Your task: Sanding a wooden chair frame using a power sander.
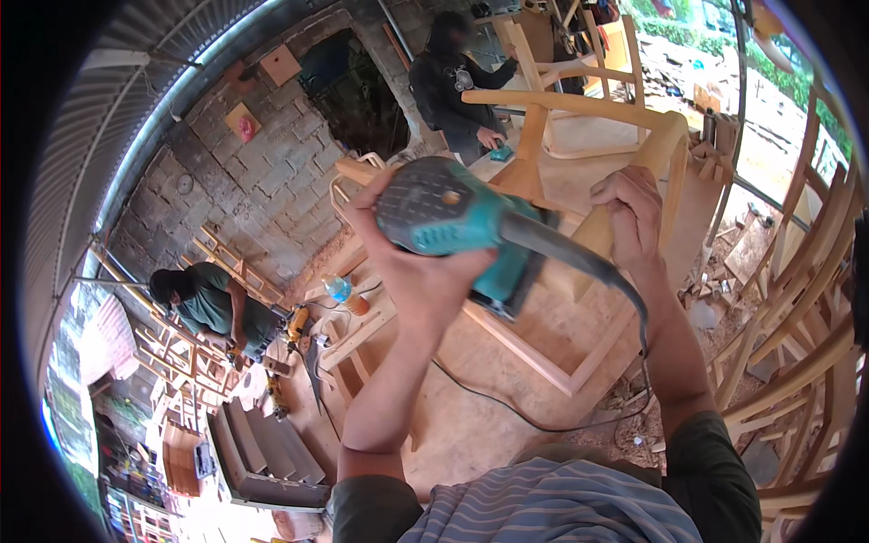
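My left hand [416, 285] is wrapped round the body of a teal and black electric sander [466, 222], raised and tilted over the workpiece. From the sander's rear a thick dark cord [579, 253] runs right, then loops down across the tabletop. A pale wooden chair frame [674, 136] lies on its side on the worktable [471, 425]. My right hand [629, 213] has its fingers closed round a wide wooden member of that frame. The sander hides part of the chair, and whether its pad touches the wood cannot be seen.
Across the table a person [453, 90] in dark clothes holds a small teal tool beside another chair frame. To the left, another person [217, 303] bends over wooden frames. A bottle [337, 288] and a yellow power tool [297, 324] are nearby. Curved wooden parts [797, 335] stack at right.
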`<state>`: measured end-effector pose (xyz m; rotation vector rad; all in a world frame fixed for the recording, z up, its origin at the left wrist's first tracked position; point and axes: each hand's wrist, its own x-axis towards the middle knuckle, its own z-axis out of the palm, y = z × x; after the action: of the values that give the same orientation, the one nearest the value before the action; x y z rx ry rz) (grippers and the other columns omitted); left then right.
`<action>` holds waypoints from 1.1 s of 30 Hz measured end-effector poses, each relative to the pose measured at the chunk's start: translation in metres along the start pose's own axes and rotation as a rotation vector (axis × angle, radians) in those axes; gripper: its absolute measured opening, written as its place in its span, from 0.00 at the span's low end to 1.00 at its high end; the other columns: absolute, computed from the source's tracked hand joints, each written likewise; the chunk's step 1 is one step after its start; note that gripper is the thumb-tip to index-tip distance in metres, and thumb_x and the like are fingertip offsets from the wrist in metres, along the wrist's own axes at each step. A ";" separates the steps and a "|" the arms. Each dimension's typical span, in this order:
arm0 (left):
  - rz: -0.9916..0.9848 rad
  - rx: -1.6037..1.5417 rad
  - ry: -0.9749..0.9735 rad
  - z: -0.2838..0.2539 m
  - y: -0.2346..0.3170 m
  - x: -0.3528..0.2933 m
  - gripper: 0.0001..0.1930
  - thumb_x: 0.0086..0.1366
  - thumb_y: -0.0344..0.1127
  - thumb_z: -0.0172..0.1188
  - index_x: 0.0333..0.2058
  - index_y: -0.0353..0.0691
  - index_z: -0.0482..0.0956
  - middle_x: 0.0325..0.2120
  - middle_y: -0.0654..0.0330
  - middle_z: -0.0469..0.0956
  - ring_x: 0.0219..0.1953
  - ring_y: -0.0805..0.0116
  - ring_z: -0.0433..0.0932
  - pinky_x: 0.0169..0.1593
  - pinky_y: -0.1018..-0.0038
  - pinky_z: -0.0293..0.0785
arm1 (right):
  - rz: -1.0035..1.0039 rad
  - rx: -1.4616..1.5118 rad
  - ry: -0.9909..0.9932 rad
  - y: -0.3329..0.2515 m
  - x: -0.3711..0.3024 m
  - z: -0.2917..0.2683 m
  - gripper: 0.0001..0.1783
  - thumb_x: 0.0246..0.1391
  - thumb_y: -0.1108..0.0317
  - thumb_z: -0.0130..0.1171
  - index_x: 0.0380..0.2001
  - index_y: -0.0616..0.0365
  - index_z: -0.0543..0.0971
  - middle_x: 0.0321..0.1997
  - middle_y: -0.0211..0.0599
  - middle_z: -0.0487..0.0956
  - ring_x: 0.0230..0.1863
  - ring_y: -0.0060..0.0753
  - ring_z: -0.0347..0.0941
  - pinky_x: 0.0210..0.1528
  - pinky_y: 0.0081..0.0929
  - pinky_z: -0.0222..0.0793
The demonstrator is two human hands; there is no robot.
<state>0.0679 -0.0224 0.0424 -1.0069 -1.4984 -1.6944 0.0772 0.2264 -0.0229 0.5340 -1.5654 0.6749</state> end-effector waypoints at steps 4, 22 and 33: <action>0.019 0.119 -0.026 0.024 0.017 0.010 0.47 0.39 0.31 0.80 0.56 0.36 0.58 0.43 0.51 0.80 0.46 0.63 0.81 0.53 0.67 0.77 | 0.037 0.031 -0.066 0.004 -0.005 -0.001 0.05 0.50 0.72 0.50 0.24 0.61 0.74 0.26 0.40 0.78 0.30 0.47 0.72 0.46 0.39 0.65; -0.277 0.559 0.346 -0.244 -0.073 -0.182 0.50 0.34 0.39 0.85 0.57 0.41 0.66 0.47 0.56 0.75 0.50 0.60 0.77 0.56 0.64 0.75 | 0.210 -0.353 -1.355 -0.051 0.121 0.027 0.43 0.60 0.58 0.54 0.74 0.57 0.50 0.69 0.57 0.67 0.66 0.54 0.69 0.67 0.40 0.63; -0.645 0.952 0.327 -0.249 -0.071 -0.373 0.48 0.34 0.39 0.85 0.57 0.42 0.69 0.42 0.52 0.80 0.46 0.53 0.82 0.52 0.62 0.78 | 0.084 -0.471 -1.651 -0.005 0.138 0.183 0.52 0.61 0.57 0.50 0.76 0.58 0.31 0.81 0.54 0.38 0.73 0.54 0.59 0.72 0.42 0.59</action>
<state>0.1594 -0.2658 -0.3296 0.2664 -2.1642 -1.1396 -0.0655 0.1031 0.1071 0.6835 -3.1531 -0.3107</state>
